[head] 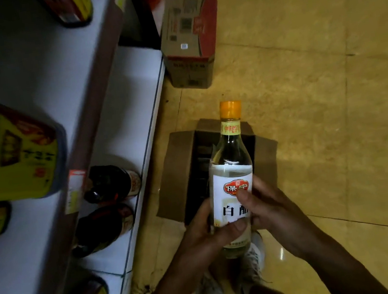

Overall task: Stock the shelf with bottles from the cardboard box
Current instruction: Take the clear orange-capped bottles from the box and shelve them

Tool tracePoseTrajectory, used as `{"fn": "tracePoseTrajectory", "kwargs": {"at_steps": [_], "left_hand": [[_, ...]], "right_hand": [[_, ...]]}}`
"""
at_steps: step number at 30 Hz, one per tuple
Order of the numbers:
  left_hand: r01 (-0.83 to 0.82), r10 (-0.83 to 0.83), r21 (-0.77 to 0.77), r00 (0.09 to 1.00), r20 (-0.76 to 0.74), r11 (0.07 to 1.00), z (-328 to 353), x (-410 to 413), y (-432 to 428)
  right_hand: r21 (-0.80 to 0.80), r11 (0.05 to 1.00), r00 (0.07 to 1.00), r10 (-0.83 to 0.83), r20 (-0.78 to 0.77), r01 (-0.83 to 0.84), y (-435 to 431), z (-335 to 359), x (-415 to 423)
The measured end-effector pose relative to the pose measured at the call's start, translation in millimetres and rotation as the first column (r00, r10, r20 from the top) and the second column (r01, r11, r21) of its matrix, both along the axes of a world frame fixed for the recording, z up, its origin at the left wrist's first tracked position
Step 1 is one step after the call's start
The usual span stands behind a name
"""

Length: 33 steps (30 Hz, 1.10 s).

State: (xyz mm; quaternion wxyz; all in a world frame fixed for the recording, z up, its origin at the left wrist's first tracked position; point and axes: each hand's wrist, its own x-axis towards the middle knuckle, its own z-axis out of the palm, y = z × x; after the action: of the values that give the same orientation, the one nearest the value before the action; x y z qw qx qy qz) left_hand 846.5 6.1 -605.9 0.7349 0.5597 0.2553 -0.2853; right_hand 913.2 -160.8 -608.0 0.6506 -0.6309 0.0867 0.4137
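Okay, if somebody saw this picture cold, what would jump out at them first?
The clear bottle with an orange cap and white label, gripped by the left hand and right hand mid-view. Right behind it the open cardboard box sits on the yellowish floor. To the left, the white shelf holds dark bottles on its lower level.

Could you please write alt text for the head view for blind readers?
The left hand and right hand hold a clear bottle with an orange cap over an open cardboard box on the floor. At left, white shelves carry dark bottles.
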Motion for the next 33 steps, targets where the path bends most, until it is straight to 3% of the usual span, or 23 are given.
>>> {"fn": "tracePoseTrajectory", "kwargs": {"at_steps": [5, 15, 33], "left_hand": [[-0.032, 0.032, -0.018, 0.999, 0.019, 0.999, 112, -1, -6], [-0.106, 0.106, -0.008, 0.993, 0.054, 0.994, 288, -16, -21], [-0.350, 0.327, 0.026, 0.896, 0.299, 0.936, 468, -59, 8]], "right_hand": [[0.053, 0.998, 0.999, 0.045, -0.029, -0.043, -10, 107, 11], [0.050, 0.986, 0.984, 0.151, 0.094, -0.156, -21, 297, 14], [0.163, 0.911, 0.866, 0.285, 0.411, -0.378, 34, 483, -6]]}}
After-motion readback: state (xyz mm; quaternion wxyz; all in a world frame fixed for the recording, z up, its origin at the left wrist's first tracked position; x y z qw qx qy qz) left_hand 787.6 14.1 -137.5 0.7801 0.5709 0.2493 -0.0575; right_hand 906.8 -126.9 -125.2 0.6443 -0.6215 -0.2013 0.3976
